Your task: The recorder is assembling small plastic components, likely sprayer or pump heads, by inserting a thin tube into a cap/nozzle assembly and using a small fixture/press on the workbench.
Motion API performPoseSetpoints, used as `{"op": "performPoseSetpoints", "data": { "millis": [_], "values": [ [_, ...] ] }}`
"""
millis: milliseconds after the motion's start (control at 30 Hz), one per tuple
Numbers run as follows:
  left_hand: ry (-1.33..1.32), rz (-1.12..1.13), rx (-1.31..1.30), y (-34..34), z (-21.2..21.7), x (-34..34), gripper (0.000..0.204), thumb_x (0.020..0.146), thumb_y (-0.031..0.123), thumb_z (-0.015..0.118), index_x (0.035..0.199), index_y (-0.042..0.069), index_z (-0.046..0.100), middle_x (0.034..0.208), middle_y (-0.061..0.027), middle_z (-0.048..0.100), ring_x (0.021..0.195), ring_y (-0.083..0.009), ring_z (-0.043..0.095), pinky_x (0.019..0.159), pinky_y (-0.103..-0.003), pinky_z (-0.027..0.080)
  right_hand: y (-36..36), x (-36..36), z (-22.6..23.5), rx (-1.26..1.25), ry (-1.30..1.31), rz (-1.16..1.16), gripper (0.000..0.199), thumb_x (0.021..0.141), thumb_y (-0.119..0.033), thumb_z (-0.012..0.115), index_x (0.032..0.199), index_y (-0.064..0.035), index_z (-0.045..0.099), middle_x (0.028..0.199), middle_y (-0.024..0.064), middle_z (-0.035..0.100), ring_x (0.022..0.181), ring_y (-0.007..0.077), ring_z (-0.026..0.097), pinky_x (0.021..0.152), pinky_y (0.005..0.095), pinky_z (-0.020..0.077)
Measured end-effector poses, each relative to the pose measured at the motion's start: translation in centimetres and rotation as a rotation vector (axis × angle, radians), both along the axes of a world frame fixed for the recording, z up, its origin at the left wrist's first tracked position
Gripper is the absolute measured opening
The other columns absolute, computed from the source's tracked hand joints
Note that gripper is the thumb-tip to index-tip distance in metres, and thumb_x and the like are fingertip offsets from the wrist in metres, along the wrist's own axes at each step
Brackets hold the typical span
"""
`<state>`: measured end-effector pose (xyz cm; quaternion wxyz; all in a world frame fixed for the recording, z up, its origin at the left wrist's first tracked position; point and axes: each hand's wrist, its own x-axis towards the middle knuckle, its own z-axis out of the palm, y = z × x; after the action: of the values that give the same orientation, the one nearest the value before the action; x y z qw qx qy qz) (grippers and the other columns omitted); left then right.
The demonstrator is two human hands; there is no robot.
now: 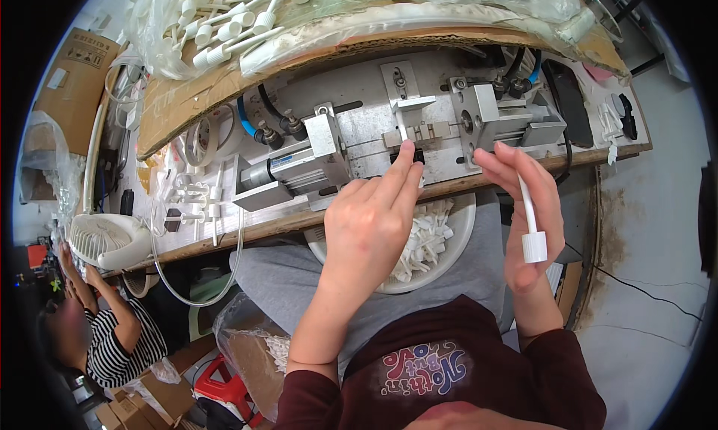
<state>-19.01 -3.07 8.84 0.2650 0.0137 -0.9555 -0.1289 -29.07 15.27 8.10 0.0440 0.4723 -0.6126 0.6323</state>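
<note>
My left hand (370, 220) reaches to the metal fixture (432, 131) at the middle of the bench, its index and middle fingers stretched out. The index fingertip touches a white plastic stem (402, 120) lying in the fixture; the stem's lower end and my left thumb are hidden. At the right, my right hand (544, 213) holds a white ribbed cap with a thin stem (533, 243), cap downward, the stem against the curled fingers. Metal cylinder clamps flank the fixture, one on the left (299, 164) and one on the right (508, 116).
A cardboard shelf (172, 120) above the bench bears a heap of white capped stems (239, 26). A white basin (465, 239) of small white parts rests on my lap. A dark phone (566, 105) lies at right. A fan (112, 241) and another person (123, 333) are at left.
</note>
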Motion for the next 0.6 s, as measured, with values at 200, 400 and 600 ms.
{"op": "performPoseSetpoints", "data": {
  "millis": [200,400,600],
  "values": [
    [-0.034,0.009,0.027,0.2,0.1,0.1,0.026,0.081,0.009,0.075,0.105,0.003,0.072,0.122,-0.0066,0.070,0.063,-0.0172,0.064,0.058,-0.030,0.050,-0.5,0.7,0.4,-0.067,-0.076,-0.058,0.068,0.079,-0.020,0.086,0.130,0.0059,0.051,0.135,0.0324,0.054,0.117,0.0386,0.065,0.090,0.0384,0.0567],
    [0.057,0.035,0.091,0.2,-0.6,-0.1,0.029,0.078,0.012,0.078,0.107,0.007,0.073,0.122,-0.0026,0.071,0.060,-0.0190,0.062,0.058,-0.030,0.051,-0.8,0.8,2.1,0.234,0.213,-0.196,0.037,0.065,-0.005,0.089,0.097,-0.0002,0.070,0.129,0.0227,0.062,0.096,0.0244,0.070,0.083,0.0336,0.0580],
    [0.032,-0.041,0.254,0.4,-0.3,1.5,0.027,0.075,0.014,0.081,0.101,0.008,0.074,0.112,-0.0037,0.074,0.067,-0.0189,0.066,0.060,-0.031,0.052,-2.7,-0.3,1.8,0.343,0.372,-0.213,0.032,0.070,-0.007,0.082,0.099,-0.0005,0.070,0.121,0.0158,0.068,0.091,0.0268,0.070,0.074,0.0325,0.0567]
  ]
}}
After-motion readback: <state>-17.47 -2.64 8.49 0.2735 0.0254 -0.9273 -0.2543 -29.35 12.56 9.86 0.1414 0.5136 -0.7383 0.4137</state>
